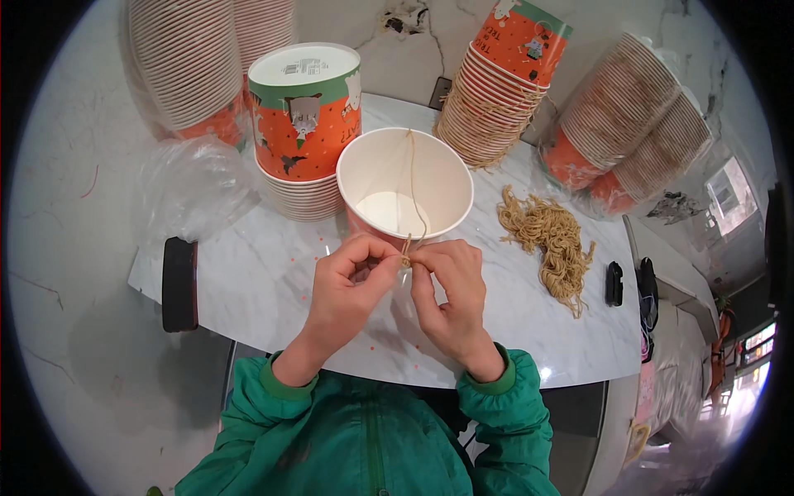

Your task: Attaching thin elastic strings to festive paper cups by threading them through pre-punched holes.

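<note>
A large paper bucket, white inside, stands upright with its mouth toward me on the marble-patterned table. A thin tan twine runs from its far rim across the opening to the near rim. Just outside that near rim, my left hand pinches the twine between thumb and forefinger. Close beside it, my right hand also pinches the twine at the small knot or loop between my fingertips. Which strand each hand holds is hard to make out.
Upside-down orange and green buckets are stacked behind on the left. Another bucket stack with twine stands at back right. A tangled twine heap lies right. Clear plastic wrap, a dark block and a small black object sit near the edges.
</note>
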The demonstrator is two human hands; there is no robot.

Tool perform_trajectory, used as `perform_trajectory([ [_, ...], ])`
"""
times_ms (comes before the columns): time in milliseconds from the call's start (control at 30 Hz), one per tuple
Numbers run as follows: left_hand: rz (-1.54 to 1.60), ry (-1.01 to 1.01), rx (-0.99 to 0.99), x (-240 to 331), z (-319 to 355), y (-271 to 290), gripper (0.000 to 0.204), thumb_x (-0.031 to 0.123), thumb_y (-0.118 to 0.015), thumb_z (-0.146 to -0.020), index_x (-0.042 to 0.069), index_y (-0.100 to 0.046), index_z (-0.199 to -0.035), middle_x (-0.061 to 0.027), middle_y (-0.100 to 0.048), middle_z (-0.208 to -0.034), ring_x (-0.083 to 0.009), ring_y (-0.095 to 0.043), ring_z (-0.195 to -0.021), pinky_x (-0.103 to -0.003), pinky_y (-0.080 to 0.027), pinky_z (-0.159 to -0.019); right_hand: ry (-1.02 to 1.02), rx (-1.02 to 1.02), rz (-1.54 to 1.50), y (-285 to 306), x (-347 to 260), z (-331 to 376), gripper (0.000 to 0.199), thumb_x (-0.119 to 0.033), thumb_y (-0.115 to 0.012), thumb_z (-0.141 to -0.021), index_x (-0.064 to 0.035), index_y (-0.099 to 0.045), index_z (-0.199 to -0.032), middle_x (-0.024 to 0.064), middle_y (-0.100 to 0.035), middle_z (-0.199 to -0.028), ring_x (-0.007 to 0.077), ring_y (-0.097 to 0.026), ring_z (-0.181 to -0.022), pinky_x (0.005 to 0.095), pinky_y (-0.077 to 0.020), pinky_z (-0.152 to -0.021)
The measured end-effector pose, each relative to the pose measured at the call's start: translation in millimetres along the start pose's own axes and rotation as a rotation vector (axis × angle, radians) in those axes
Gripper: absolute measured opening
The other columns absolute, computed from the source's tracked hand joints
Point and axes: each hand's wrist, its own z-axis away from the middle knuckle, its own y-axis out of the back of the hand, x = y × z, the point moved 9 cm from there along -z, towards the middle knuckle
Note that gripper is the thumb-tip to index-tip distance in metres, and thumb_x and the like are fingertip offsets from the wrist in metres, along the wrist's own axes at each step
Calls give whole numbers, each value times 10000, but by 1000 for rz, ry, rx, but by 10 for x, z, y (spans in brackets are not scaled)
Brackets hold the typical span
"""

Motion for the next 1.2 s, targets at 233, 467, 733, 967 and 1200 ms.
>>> perform_trajectory([
  [233, 218, 262, -44, -199, 52, -41, 49, 78, -680, -1002, 35, -701, -994, 78, -611, -799, 15, -504, -722, -169, -395, -640, -18, -49, -46, -9, -25, 5, 243, 38, -687, -835, -12, -709, -1072, 96, -700, -1015, 251, -628, -903, 370, -402, -827],
  [467, 200, 194, -11, -191, 27, -21, 60, 80, -682, -998, 26, -683, -974, 71, -603, -806, 16, -498, -729, -167, -382, -631, -21, -56, -79, -36, 3, 6, 261, -7, -726, -827, -31, -713, -1087, 81, -682, -1021, 272, -624, -918, 386, -398, -837],
  [733, -403, -286, 20, 373, -8, -63, 91, -35, -715, -877, 10, -639, -896, -13, -619, -861, -79, -581, -688, -244, -455, -583, 45, -65, -44, -32, 40, -43, 200, 37, -721, -832, -31, -689, -1018, 80, -677, -993, 282, -630, -905, 396, -403, -841],
  [967, -645, -622, 102, 621, 48, -115, 138, -89, -684, -841, 16, -650, -923, -57, -629, -887, -117, -588, -674, -247, -445, -551, 119, -73, 35, -13, -15, -39, 209, 40, -726, -826, -23, -671, -1018, 89, -669, -983, 285, -639, -892, 397, -421, -793],
  [1200, -339, -233, 38, 334, -36, -9, 53, -31, -661, -933, 10, -646, -964, 16, -607, -894, -41, -543, -721, -211, -432, -621, 182, -26, 89, 92, -99, -19, 252, 28, -754, -802, -17, -685, -1040, 89, -672, -981, 283, -635, -824, 401, -439, -744],
])
